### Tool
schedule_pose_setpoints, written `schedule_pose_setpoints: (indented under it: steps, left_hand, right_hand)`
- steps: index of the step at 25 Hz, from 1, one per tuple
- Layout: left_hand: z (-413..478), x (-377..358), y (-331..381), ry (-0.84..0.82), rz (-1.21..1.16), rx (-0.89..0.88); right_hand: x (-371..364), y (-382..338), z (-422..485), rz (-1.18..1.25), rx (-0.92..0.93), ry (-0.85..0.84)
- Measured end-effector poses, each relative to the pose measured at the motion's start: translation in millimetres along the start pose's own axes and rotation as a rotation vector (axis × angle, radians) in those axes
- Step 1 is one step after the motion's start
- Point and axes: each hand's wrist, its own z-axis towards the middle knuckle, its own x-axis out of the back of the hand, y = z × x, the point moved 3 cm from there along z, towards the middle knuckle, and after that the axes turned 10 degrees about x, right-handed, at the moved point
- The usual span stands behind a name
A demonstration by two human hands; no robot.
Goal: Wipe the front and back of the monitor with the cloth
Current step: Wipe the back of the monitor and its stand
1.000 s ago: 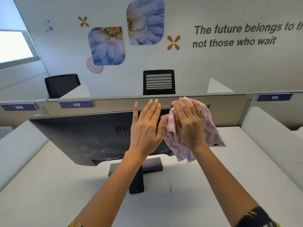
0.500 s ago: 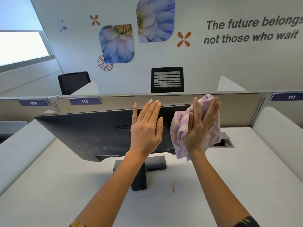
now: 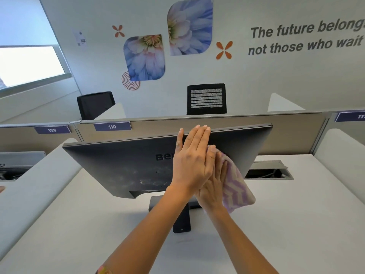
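The monitor is stood on the desk with its dark back turned toward the person, and its long axis is run left to right. The left hand is laid flat on the monitor's back by the top edge, fingers straight and together, presumably so the panel is steadied against pushing. Just right of it, low on the monitor's back, the cloth is pressed under the right hand, whose half-hidden fingers appear extended rather than curled.

The monitor back is matt plastic, dust-marked. The cloth is soft fabric. The surface is smooth and matt.
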Motion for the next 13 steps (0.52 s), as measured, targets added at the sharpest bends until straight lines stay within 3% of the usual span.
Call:
schedule_pose_setpoints:
  steps: [3, 6, 9, 11, 13]
  left_hand:
    - [0.0, -1.0, -2.9, -0.006, -0.008, -0.02]
    - [0.0, -1.2, -3.9, 0.009, -0.031, -0.024]
    - [0.3, -2.0, -2.1, 0.0, -0.043, -0.018]
    - [0.2, -3.2, -1.9, 0.004, -0.052, -0.011]
    - [0.2, -3.1, -2.9, 0.006, -0.054, -0.017]
  right_hand:
    - [7.8, 33.2, 1.1, 0.06, -0.072, 0.014]
    - [34.5, 71.9, 32.0, 0.197, -0.289, 0.159]
    - [61.2, 83.6, 70.8, 0.3, -0.381, 0.288]
    - [65.9, 60.5, 87.2, 0.281, -0.367, 0.277]
    - [54.3, 27.3, 82.1, 0.157, -0.24, 0.192]
